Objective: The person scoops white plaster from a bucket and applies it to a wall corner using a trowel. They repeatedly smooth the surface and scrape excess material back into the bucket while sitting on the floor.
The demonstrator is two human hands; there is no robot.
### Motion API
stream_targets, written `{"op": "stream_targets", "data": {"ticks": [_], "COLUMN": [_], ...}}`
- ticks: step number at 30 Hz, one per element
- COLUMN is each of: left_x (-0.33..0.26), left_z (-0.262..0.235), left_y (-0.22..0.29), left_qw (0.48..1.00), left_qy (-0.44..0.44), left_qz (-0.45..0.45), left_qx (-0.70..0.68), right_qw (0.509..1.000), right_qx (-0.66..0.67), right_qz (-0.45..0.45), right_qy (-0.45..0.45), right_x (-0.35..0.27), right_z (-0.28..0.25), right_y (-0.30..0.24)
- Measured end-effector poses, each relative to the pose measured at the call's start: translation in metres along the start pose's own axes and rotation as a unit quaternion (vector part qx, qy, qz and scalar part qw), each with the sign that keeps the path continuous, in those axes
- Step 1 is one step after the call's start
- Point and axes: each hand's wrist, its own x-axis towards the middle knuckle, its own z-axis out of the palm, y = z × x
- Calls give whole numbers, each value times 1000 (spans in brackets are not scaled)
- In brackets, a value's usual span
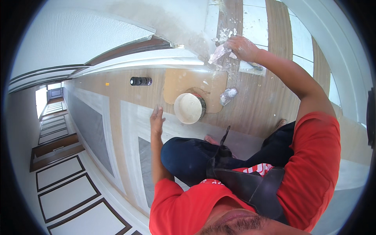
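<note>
My right hand [243,47] reaches far out over the floor by the wall corner, its fingers closed on a crumpled whitish-pink cloth [218,54]. White flakes and crumbs [226,34] lie scattered just beyond it. My left hand [156,120] is held beside a round tub [203,105], apart from it, with fingers stretched out and nothing in them. White paste [188,108] fills part of the tub, which stands on the edge of a tan board [176,84]. On the board's right side lies a crumpled, whitish, plastic-looking bundle [228,96].
A black bottle or can [141,81] lies on the wood-look floor left of the board. The wall with its white skirting [156,64] runs along the far side. Dark-trimmed panels [66,192] line the left. My bent knee [182,160] is close to the tub.
</note>
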Motion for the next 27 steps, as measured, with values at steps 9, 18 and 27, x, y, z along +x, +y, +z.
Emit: {"op": "stream_targets", "data": {"ticks": [9,18,27], "left_x": [-159,-159,-138], "left_z": [67,162,166], "left_y": [211,180,167], "left_qw": [877,767,778], "left_qy": [-312,-406,-352], "left_qz": [311,291,287], "left_qx": [190,403,434], "right_qw": [998,984,987], "right_qx": [-55,1,-90], "right_qz": [-41,-31,-108], "right_qy": [5,176,72], "right_x": [90,102,34], "right_z": [-4,-41,-29], "right_y": [20,48,44]}}
